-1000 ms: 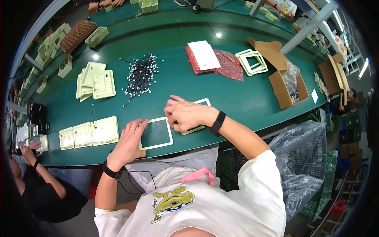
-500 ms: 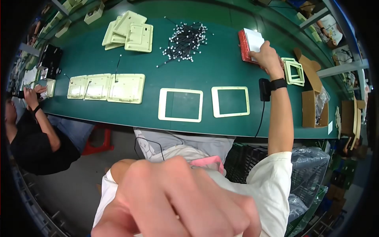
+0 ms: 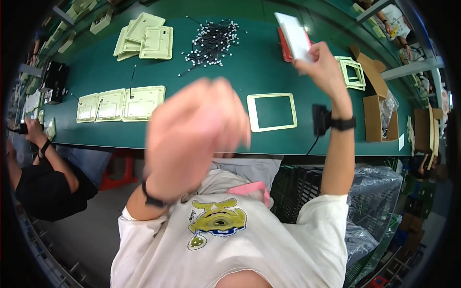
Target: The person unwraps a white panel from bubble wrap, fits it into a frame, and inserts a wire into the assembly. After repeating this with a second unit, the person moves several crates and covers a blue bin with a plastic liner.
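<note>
Pinched in my right hand [image 3: 322,67] is a thin white rectangular panel [image 3: 294,34], tilted up at the far right over a red packet [image 3: 284,47] on the bench. My left hand [image 3: 197,127] is raised over the front middle of the bench, smeared by motion, so its fingers cannot be made out. It hides the place where one pale frame lay. Between the hands lies a pale yellow-green rectangular frame [image 3: 251,114], flat on the green bench.
Three pale back covers [image 3: 144,103] lie in a row at left. Behind them is a stack of covers [image 3: 157,43]. A heap of black cables [image 3: 213,43] with white ends sits at far middle. Frames [image 3: 353,74] and an open carton [image 3: 374,117] stand at right. A co-worker [image 3: 53,180] sits at left.
My right hand has lifted the white panel off the red packet. My left hand has moved from close in front of the camera forward over the bench.
</note>
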Motion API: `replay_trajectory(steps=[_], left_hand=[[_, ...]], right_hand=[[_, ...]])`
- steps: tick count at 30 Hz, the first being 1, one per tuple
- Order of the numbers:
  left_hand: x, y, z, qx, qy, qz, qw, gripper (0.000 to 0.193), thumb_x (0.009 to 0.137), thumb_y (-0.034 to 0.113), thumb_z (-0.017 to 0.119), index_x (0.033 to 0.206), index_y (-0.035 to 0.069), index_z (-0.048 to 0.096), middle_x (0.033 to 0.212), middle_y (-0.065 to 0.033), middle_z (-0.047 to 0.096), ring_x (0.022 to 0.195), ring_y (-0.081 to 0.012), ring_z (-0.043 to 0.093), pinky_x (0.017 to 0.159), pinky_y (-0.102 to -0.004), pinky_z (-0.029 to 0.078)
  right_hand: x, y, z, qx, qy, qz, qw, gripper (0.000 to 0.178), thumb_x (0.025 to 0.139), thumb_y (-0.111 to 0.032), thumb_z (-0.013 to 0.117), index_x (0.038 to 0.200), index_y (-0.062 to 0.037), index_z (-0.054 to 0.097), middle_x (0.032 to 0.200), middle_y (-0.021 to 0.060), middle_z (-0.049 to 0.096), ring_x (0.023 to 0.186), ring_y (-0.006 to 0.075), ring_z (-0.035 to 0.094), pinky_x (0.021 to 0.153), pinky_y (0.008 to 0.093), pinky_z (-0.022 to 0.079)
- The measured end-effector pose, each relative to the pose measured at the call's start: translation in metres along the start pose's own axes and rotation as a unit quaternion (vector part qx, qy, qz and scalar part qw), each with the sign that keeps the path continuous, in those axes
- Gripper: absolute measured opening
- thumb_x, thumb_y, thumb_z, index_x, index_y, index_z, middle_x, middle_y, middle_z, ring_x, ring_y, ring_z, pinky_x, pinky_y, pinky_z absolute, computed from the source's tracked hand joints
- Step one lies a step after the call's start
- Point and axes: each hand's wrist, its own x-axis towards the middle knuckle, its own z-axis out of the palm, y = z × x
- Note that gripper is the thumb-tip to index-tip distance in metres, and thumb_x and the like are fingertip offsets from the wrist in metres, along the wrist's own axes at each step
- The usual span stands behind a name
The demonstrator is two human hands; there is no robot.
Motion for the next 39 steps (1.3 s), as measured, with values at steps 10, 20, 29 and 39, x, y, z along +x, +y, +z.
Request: replay_trajectory(steps=[10, 20, 29, 39], left_hand=[[0.020, -0.080, -0.048, -0.004, 0.115, -0.146, 0.983, 0.071, 0.097, 0.024, 0.078, 0.151, -0.004, 0.043, 0.139, -0.0182, 0.062, 0.123, -0.0259, 0.066, 0.107, -0.0442, 0.052], [-0.003, -0.071, -0.066, -0.195, 0.044, -0.335, 0.921, 0.058, 0.105, 0.042, 0.065, 0.146, 0.004, 0.051, 0.138, -0.0143, 0.063, 0.123, -0.0264, 0.066, 0.101, -0.0431, 0.057], [-0.027, -0.087, -0.088, -0.190, 0.040, -0.364, 0.911, 0.051, 0.108, 0.041, 0.059, 0.144, 0.006, 0.053, 0.136, -0.0126, 0.065, 0.122, -0.0262, 0.067, 0.100, -0.0448, 0.059], [-0.023, -0.060, -0.093, -0.170, 0.052, -0.313, 0.933, 0.064, 0.098, 0.035, 0.074, 0.148, 0.003, 0.050, 0.136, -0.0174, 0.065, 0.116, -0.0291, 0.068, 0.104, -0.0469, 0.055]], right_hand=[[-0.112, -0.059, 0.053, 0.331, -0.219, 0.012, 0.918, 0.055, 0.082, -0.013, 0.089, 0.125, -0.0044, 0.056, 0.134, 0.0125, 0.058, 0.118, 0.0250, 0.063, 0.099, 0.0408, 0.057], [-0.132, -0.088, 0.038, -0.161, -0.075, -0.448, 0.876, 0.092, 0.070, -0.013, 0.087, 0.154, -0.0136, 0.049, 0.165, 0.0163, 0.041, 0.148, 0.0411, 0.041, 0.120, 0.0598, 0.037], [-0.140, -0.088, 0.064, -0.115, -0.104, -0.524, 0.838, 0.078, 0.076, -0.010, 0.083, 0.148, -0.0121, 0.052, 0.162, 0.0143, 0.045, 0.148, 0.0398, 0.045, 0.122, 0.0629, 0.035], [-0.157, -0.072, 0.020, 0.077, -0.033, -0.380, 0.921, 0.087, 0.070, -0.016, 0.086, 0.149, -0.0051, 0.051, 0.151, 0.0242, 0.051, 0.138, 0.0410, 0.054, 0.115, 0.0588, 0.043]])
